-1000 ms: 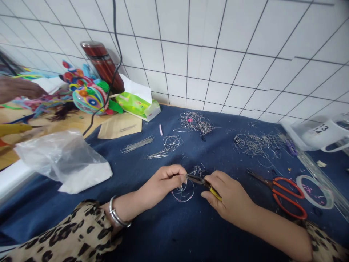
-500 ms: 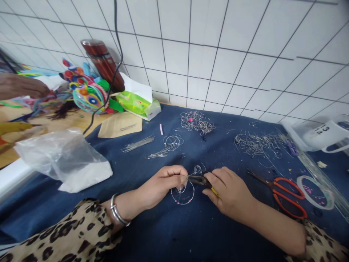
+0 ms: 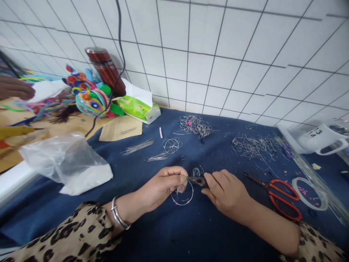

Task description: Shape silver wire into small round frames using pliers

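Centrally, wire loop [image 3: 182, 194] between hands, left hand [image 3: 163, 183] pinching, right hand [image 3: 226, 191] gripping pliers [image 3: 196, 180]

My left hand [image 3: 163, 183] pinches a thin, shiny metal wire ring [image 3: 182, 194] with tiny pink beads, and my right hand [image 3: 226, 193] grips dark matt metal pliers [image 3: 196, 180]. Under them lies a matt, woven navy cloth [image 3: 174, 233]. Near its right edge the scissors [image 3: 275, 194] have glossy orange plastic handles.

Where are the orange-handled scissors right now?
In the head view, the orange-handled scissors lie on the blue cloth, just right of the right hand.
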Demonstrator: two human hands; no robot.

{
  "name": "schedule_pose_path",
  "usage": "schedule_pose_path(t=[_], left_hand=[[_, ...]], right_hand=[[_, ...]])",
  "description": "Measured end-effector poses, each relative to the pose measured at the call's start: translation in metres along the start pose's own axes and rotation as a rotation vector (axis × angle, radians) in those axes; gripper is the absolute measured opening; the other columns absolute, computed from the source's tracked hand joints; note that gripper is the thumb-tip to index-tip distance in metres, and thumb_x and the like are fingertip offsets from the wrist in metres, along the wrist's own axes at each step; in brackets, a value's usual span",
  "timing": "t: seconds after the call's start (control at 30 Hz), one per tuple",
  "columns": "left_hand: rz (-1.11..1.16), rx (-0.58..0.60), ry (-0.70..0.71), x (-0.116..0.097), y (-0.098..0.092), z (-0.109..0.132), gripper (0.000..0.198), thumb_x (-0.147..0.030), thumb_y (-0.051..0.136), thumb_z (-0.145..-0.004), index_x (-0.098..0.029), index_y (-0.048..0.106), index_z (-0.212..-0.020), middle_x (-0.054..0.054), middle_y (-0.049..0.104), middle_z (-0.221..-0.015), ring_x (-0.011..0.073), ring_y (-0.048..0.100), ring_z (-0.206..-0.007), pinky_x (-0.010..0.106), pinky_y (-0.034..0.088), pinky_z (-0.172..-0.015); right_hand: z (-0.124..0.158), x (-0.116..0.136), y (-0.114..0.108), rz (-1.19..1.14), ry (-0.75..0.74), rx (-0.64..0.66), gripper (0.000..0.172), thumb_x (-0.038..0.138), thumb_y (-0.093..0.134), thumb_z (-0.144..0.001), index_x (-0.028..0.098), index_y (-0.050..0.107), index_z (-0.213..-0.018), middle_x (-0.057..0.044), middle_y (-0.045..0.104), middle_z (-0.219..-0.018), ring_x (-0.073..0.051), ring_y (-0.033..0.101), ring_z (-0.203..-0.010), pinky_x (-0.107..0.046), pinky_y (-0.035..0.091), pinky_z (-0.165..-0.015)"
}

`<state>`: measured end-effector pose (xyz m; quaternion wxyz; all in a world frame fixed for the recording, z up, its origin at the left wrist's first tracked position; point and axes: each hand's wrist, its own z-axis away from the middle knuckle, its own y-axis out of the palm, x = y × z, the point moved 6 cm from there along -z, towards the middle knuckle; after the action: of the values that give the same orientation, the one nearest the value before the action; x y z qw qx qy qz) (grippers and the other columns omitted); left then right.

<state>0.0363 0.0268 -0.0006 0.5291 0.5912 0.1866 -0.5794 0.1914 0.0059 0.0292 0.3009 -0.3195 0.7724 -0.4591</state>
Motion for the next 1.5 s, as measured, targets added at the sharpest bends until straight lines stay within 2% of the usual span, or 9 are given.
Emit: schedule_pose_path(t=[0.2,0.4,0.53,0.67,0.83,0.93,1.17,1.5], left_hand=[[0.04,-0.006,0.008,-0.012,0.015,-0.014,0.015,-0.014,0.051,-0.079,-0.012,0.056,-0.065,-0.001,0.047,-0.054,0.009,0.045,-0.054,0.022,0.027,-0.053],[0.061,0.029,-0.074,-0.011,0.026,-0.052,0.013,-0.013,0.051,-0.076,-0.013,0.057,-0.065,-0.002,0.047,-0.052,0.0092,0.047,-0.051,0.023,0.033,-0.055],[0.07,0.036,-0.133,-0.008,0.025,-0.078,0.013,-0.014,0.051,-0.076,-0.013,0.056,-0.064,-0.001,0.049,-0.053,0.0096,0.048,-0.051,0.022,0.032,-0.052],[0.045,0.019,-0.137,-0.008,0.024,-0.091,0.011,-0.016,0.052,-0.078,-0.013,0.058,-0.069,-0.001,0.05,-0.056,0.0083,0.046,-0.052,0.021,0.032,-0.053],[0.001,0.017,-0.103,-0.009,0.025,-0.096,0.011,-0.019,0.055,-0.08,-0.013,0.059,-0.072,-0.001,0.05,-0.06,0.007,0.043,-0.054,0.02,0.033,-0.055],[-0.048,0.036,-0.09,-0.008,0.024,-0.095,0.015,-0.023,0.054,-0.082,-0.013,0.059,-0.072,-0.001,0.049,-0.061,0.0079,0.043,-0.057,0.02,0.031,-0.054],[-0.083,0.08,-0.1,-0.006,0.022,-0.094,0.017,-0.028,0.055,-0.083,-0.013,0.059,-0.074,0.0,0.051,-0.065,0.0093,0.043,-0.061,0.022,0.035,-0.059],[-0.081,0.08,-0.132,-0.002,0.018,-0.096,0.015,-0.028,0.058,-0.081,-0.013,0.061,-0.077,0.001,0.054,-0.066,0.0105,0.046,-0.062,0.023,0.037,-0.059]], right_hand=[[0.005,-0.013,-0.012,0.156,0.016,-0.024,0.043,0.035,0.054,-0.083,0.008,0.051,-0.116,-0.009,0.056,-0.084,-0.019,0.048,-0.074,-0.033,0.041,-0.061],[0.011,-0.04,-0.024,0.345,0.019,-0.023,0.042,0.033,0.055,-0.083,0.01,0.052,-0.118,-0.007,0.058,-0.086,-0.017,0.047,-0.071,-0.032,0.037,-0.059],[0.012,-0.057,-0.02,0.397,0.016,0.016,0.041,0.028,0.055,-0.082,0.012,0.051,-0.12,-0.007,0.058,-0.09,-0.017,0.047,-0.072,-0.032,0.035,-0.058],[0.013,-0.068,-0.011,0.358,0.087,0.024,0.041,0.029,0.056,-0.082,0.012,0.052,-0.119,-0.007,0.058,-0.089,-0.018,0.047,-0.073,-0.032,0.035,-0.059],[0.016,-0.075,-0.001,0.252,0.193,0.02,0.042,0.034,0.055,-0.083,0.011,0.052,-0.117,-0.009,0.059,-0.089,-0.019,0.048,-0.076,-0.034,0.04,-0.065],[0.017,-0.077,0.004,0.193,0.205,0.031,0.04,0.033,0.055,-0.083,0.011,0.052,-0.116,-0.009,0.058,-0.088,-0.019,0.049,-0.077,-0.034,0.042,-0.066],[0.019,-0.08,0.011,0.076,0.21,0.037,0.036,0.031,0.054,-0.083,0.012,0.052,-0.114,-0.008,0.058,-0.085,-0.018,0.05,-0.076,-0.034,0.044,-0.066],[0.017,-0.083,0.016,-0.023,0.238,0.077,0.032,0.033,0.05,-0.085,0.013,0.053,-0.111,-0.008,0.058,-0.084,-0.017,0.05,-0.074,-0.032,0.045,-0.065]])
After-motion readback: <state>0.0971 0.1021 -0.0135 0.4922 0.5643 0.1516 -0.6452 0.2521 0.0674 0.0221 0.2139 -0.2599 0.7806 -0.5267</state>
